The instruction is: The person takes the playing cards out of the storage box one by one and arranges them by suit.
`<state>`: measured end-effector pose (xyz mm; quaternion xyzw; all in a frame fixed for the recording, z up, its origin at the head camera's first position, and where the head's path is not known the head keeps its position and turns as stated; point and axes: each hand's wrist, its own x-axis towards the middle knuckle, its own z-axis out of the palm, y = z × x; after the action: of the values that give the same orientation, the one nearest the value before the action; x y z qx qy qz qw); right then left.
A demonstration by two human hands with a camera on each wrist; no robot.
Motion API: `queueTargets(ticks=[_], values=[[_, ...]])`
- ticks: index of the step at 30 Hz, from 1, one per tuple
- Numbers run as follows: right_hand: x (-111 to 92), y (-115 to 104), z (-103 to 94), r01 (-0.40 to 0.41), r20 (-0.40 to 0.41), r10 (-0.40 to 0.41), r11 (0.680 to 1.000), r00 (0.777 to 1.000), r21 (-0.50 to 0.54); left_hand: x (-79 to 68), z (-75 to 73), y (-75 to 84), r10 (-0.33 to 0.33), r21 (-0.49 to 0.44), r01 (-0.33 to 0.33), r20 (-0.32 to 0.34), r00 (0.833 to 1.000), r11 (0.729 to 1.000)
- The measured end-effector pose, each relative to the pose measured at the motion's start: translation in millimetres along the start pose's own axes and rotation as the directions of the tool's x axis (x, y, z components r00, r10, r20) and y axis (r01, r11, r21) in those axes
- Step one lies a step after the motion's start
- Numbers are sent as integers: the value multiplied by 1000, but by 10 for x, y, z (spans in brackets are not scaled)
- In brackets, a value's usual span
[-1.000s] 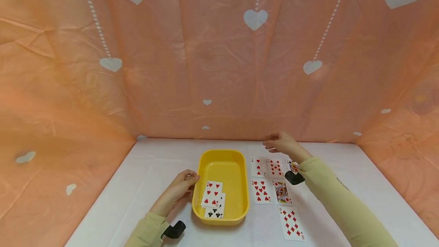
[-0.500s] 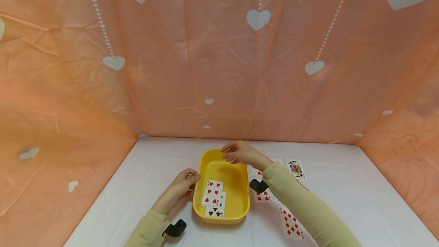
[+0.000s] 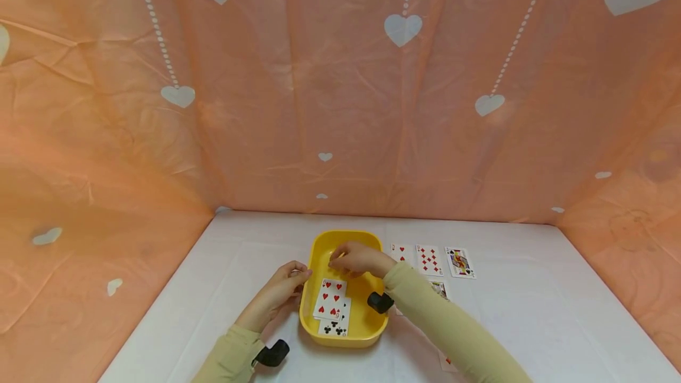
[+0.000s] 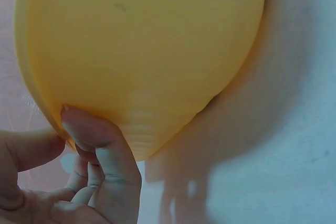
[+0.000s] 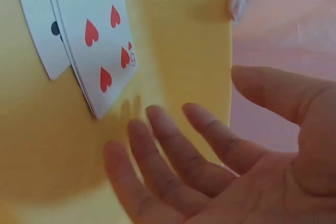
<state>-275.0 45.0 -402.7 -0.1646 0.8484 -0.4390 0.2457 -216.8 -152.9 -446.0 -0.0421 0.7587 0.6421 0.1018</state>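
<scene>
My left hand [image 3: 276,294] pinches the left rim of a yellow plastic tray [image 3: 367,318], with thumb and finger on either side of the rim in the left wrist view. Inside the tray a six of hearts [image 3: 330,299] overlaps a clubs card [image 3: 334,328]; in the right wrist view the six [image 5: 97,45] seems to top a thin stack. My right hand [image 3: 362,257] hovers over the tray's far half, reaching across its right rim. Its fingers [image 5: 170,145] are spread and hold nothing, just apart from the six of hearts.
Right of the tray lie a three of hearts [image 3: 400,251], a diamonds card [image 3: 428,260] and a black face card [image 3: 460,262]. Nearer cards are mostly hidden by my right sleeve [image 3: 441,318]. An orange cloth [image 3: 340,105] with white hearts encloses the white table [image 3: 532,288].
My right hand has moved left and nearer, from above the far right cards to over the tray. The left hand stays on the tray's rim. The cards in the tray lie unchanged.
</scene>
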Motion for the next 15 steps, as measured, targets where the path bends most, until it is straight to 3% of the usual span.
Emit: queueTargets(ticks=[7, 15], values=[[-4, 0, 83, -55, 68, 60, 996, 996, -72, 24, -12, -18, 0, -6, 0, 11, 1000, 1000], [-31, 2, 136, -90, 195, 99, 995, 976, -53, -10, 1, 2, 9, 9, -9, -10, 1000, 1000]])
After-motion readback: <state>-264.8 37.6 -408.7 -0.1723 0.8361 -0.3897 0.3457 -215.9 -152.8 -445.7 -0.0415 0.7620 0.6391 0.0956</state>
